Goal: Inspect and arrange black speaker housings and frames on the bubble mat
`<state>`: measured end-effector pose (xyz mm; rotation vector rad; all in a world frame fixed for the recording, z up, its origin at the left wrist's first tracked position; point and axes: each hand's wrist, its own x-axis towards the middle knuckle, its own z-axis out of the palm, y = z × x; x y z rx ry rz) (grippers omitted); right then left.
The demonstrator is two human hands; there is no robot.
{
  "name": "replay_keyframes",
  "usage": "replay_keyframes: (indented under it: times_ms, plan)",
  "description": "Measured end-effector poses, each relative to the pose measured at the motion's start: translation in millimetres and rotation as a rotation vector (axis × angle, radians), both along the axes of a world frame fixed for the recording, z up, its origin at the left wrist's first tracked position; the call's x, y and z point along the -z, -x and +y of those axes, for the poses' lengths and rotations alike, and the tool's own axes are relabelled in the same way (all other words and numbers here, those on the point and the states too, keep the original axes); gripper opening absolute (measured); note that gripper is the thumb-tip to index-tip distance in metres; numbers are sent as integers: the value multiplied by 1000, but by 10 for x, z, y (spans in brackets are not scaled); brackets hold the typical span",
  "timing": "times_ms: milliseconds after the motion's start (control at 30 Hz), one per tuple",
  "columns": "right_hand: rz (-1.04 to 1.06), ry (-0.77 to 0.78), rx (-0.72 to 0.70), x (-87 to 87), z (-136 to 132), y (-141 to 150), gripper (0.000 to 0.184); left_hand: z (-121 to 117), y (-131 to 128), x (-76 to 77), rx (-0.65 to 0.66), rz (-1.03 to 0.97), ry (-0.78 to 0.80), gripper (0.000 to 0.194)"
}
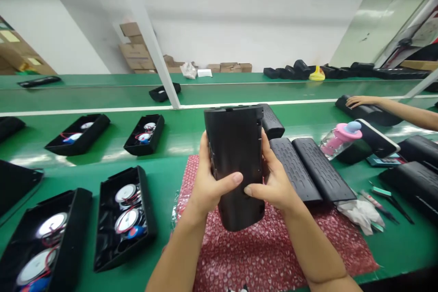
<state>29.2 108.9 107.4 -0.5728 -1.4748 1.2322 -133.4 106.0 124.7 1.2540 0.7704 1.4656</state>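
Observation:
Both my hands hold up a black plastic speaker housing [236, 146] over a sheet of red bubble wrap [246, 260]. My left hand [210, 182] wraps the housing's left side, its thumb lying across the smooth face. On the right side my right hand [273, 178] grips it, thumb also on the face. The fingers behind the housing are partly hidden. Just right of it, two black housings with slotted tops [308, 169] lie side by side on the wrap. Another dark housing [272, 121] sits behind, partly covered by the held one.
Open black boxes with round speaker drivers and wires [125, 214] stand at left. A pink-topped bottle [338, 139], crumpled white tissue [362, 212] and a black-handled tool [393, 200] lie at right. A co-worker's hand [362, 100] rests on a black housing. A white post [147, 32] rises mid-left.

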Motion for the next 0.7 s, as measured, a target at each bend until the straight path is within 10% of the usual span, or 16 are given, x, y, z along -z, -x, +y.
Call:
replay_keyframes:
  times_ms: [367, 700]
  plan:
    - [311, 175, 65, 15, 124, 128, 91, -62, -168, 74, -151, 190, -96, 116]
    - [128, 168, 31, 23, 172, 81, 100, 104, -75, 69, -100, 124, -42, 100]
